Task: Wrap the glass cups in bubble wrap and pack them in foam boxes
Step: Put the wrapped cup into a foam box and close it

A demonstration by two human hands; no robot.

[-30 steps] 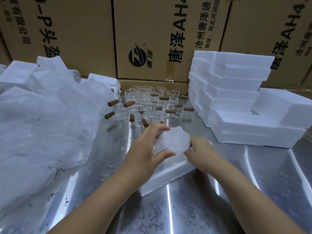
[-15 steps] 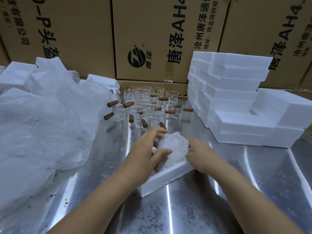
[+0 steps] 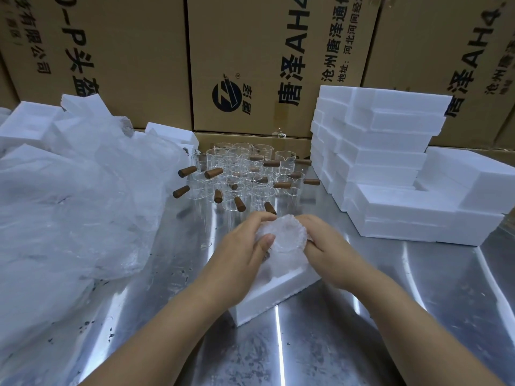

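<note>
**Two hands held a wrapped cup over a foam box**

The wrapped cup [image 3: 281, 235] looked like a round, bumpy ball of bubble wrap. It was a bit see-through, but the glass inside was hard to make out. It sat between both hands, just above an open white box [image 3: 278, 293] near the middle of the shiny surface [image 3: 362, 344]. The left hand [image 3: 239, 254] curled round its left side, with the thumb pressing on the front. The right hand [image 3: 328, 246] curled round its right side. I could not tell if the cup touched the box.

Behind the hands stood a bunch of bare cups [image 3: 242, 174]. They were clear glass with brown handles [image 3: 214, 173] sticking out sideways. A big heap of bubble wrap [image 3: 69, 204] lay on the left. A stack [image 3: 390, 151] of white boxes stood on the right.

Brown cartons [image 3: 264, 51] stood at the back. The middle one had a round dark logo [image 3: 227, 93] and big black writing that read "唐泽AH4". Smaller writing beside it began "沧州唐泽", and under that was "地址:". The left carton showed "头盔".
</note>
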